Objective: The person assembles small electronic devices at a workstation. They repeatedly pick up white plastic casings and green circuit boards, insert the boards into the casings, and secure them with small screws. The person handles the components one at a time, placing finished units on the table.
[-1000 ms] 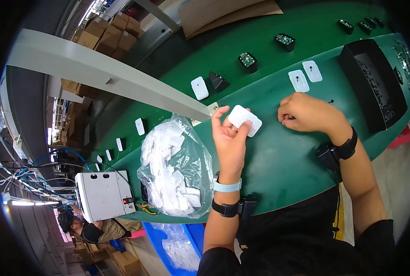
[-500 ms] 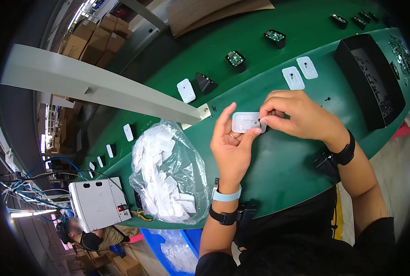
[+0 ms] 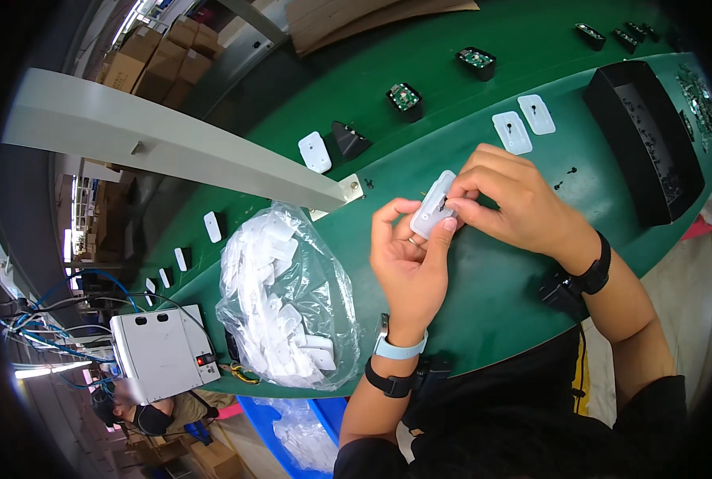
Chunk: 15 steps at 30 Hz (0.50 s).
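Note:
My left hand (image 3: pixel 408 259) holds a small white plastic plate (image 3: pixel 432 209) upright above the green belt (image 3: pixel 468 263). My right hand (image 3: pixel 512 199) pinches a tiny dark piece at the plate's upper face, fingers touching it. A clear bag full of the same white plates (image 3: pixel 280 299) lies on the belt just left of my left hand. Two white plates with a small dark part on each (image 3: pixel 524 124) lie on the belt beyond my right hand.
A black tray of small parts (image 3: pixel 647 144) sits at the right. Black and green modules (image 3: pixel 404 97) and white plates (image 3: pixel 314 152) ride the belt further off. A grey beam (image 3: pixel 172 144) crosses the left side. A grey control box (image 3: pixel 160 351) and another person (image 3: pixel 144 411) are at lower left.
My right hand came off the belt and over to the white plate in my left hand. The plate has turned on edge, with both hands now together on it.

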Motion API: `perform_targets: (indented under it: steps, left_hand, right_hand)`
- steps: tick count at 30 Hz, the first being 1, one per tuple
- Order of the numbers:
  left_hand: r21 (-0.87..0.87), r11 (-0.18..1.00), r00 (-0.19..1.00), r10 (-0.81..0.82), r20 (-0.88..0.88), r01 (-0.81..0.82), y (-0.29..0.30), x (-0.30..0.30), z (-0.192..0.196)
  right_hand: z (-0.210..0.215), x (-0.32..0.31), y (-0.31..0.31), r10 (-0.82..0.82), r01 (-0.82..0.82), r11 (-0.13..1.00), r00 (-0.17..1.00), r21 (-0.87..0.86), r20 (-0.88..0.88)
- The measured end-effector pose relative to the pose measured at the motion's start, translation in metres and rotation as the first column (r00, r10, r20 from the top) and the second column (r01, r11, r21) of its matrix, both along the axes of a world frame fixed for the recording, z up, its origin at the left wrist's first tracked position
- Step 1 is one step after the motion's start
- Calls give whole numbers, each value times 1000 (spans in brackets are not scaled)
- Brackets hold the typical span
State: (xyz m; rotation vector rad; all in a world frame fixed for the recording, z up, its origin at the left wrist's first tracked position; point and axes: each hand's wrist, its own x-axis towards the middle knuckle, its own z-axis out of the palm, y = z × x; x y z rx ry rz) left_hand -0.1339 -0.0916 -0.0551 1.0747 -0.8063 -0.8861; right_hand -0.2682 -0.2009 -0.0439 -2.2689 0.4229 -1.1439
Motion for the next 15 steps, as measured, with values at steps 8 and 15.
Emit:
perform_targets:
  steps: [8,15]
  left_hand:
    - [47,998,999,47,27,-48,3,-8,2]
    - [19,998,993,58,101,-60,3,-7,-1]
  right_hand:
    - [2,3,4,-73,73,995,997,-61,11]
    - [0,6,7,-91,93,994,995,-56,44]
